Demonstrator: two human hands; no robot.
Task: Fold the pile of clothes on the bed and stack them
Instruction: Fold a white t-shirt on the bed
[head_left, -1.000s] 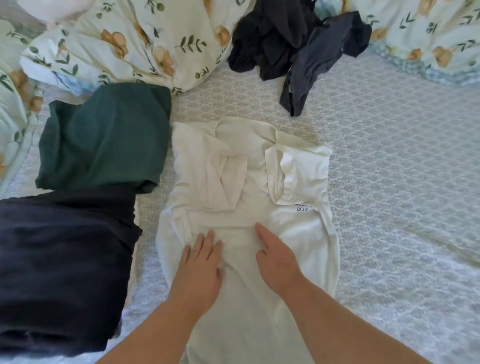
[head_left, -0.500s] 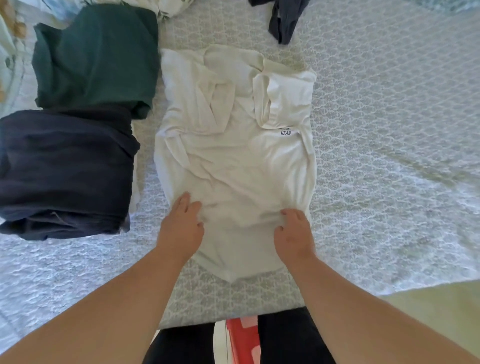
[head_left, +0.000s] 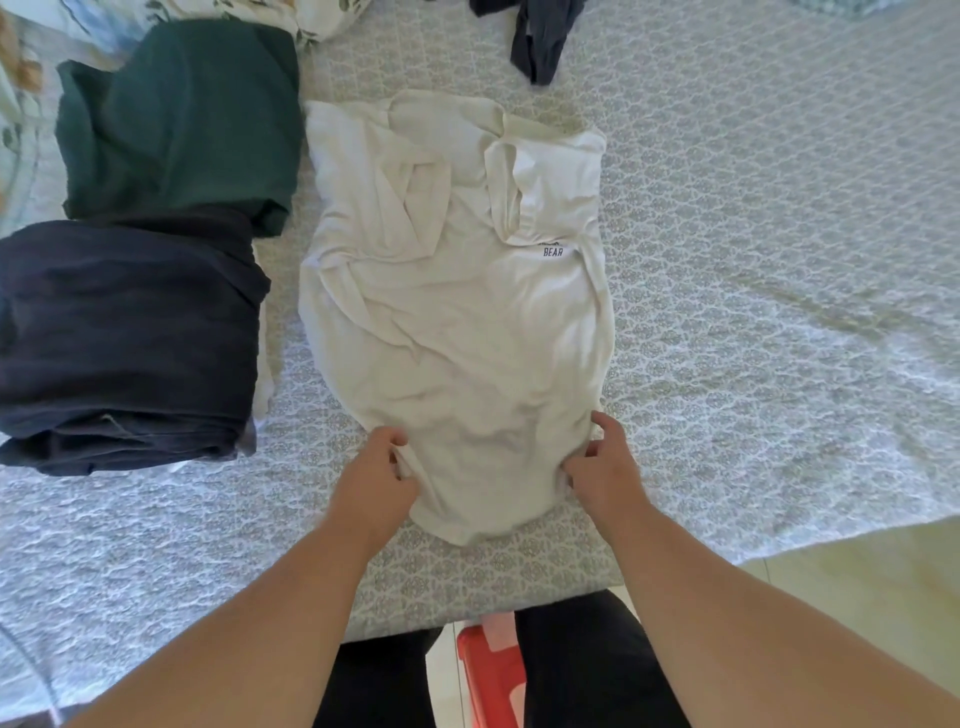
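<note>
A white T-shirt (head_left: 457, 322), sleeves turned in, lies on the patterned bed (head_left: 753, 270), collar at the far end. The left hand (head_left: 371, 478) and the right hand (head_left: 605, 467) pinch the shirt's near edge at either side, fingers curled round bunched cloth. To the left, a folded dark green garment (head_left: 176, 119) sits beyond a folded navy stack (head_left: 124, 338), the two touching. At the far edge, unfolded dark clothes (head_left: 540, 39) lie apart from the shirt.

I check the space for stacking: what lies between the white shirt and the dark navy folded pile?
Head view: only a bare strip of patterned bedspread separates white shirt and navy pile.
</note>
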